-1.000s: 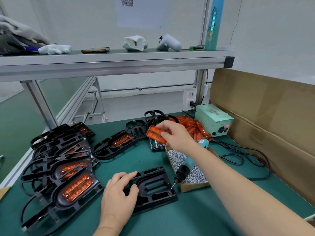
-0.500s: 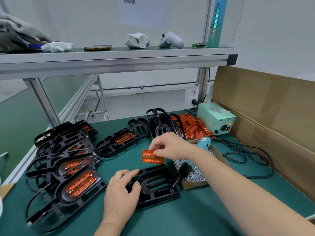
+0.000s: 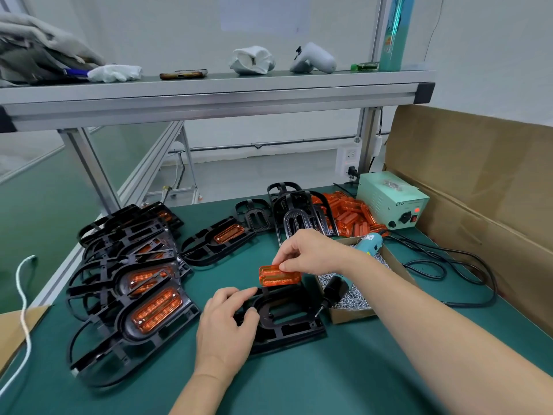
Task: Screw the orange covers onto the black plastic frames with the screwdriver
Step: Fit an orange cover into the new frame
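While the orange cover (image 3: 279, 278) hung just above the far edge of the black frame (image 3: 284, 320), the right hand (image 3: 311, 253) pinched its far long edge between thumb and fingertips, the other fingers loosely bent. The frame lay flat on the green counter (image 3: 329, 381), near the middle, its oval recess facing up and empty. The left hand (image 3: 224, 327) gripped the frame's left end, fingers curled over the rim.

Seating the cover well would probably mean keeping it level, lining its long sides up with the recess, and pressing it flush while the left hand pinned the frame, all before reaching for a screw.

The screwdriver (image 3: 335, 290) lay in the box of screws (image 3: 353, 317) just right of the frame, its tip almost touching the frame's far right corner, so the cover had little room on that side. A stack of finished frames (image 3: 143, 301) sat near on the left. Loose orange covers (image 3: 353, 218) and a green power unit (image 3: 392, 202) stood farther off, with a cable (image 3: 449, 266) and a cardboard sheet (image 3: 478, 181) at right. Bare counter lay nearer the person.
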{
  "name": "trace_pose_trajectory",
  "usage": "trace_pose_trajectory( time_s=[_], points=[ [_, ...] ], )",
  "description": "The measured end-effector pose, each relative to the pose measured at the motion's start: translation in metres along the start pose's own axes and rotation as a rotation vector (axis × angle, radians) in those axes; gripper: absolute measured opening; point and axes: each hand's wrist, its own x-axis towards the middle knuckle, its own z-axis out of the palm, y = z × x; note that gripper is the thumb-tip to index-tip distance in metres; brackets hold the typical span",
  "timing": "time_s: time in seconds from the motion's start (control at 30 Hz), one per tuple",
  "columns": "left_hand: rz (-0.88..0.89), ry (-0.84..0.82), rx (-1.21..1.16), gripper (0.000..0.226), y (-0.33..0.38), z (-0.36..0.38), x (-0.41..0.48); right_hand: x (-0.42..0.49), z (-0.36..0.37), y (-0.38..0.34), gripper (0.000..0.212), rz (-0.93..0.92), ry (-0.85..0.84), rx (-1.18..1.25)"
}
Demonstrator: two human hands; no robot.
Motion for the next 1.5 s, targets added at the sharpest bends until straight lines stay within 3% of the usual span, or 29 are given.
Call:
trace_pose_trajectory(
  time_s=[0.97, 1.27, 1.5],
  points=[
    [-0.001, 0.012, -0.024, 0.032, 0.002, -0.001, -0.001, -0.012, 0.014, -0.004, 0.015, -0.006, -0.143, -0.192],
    [0.012, 0.020, -0.037, 0.034, -0.001, 0.001, 0.000, -0.015, 0.035, -0.014, 0.010, -0.106, -0.085, -0.562],
    [0.007, 0.010, -0.024, 0.033, -0.002, 0.001, 0.000, -0.018, 0.040, -0.019, 0.013, -0.083, -0.120, -0.639]
  ],
)
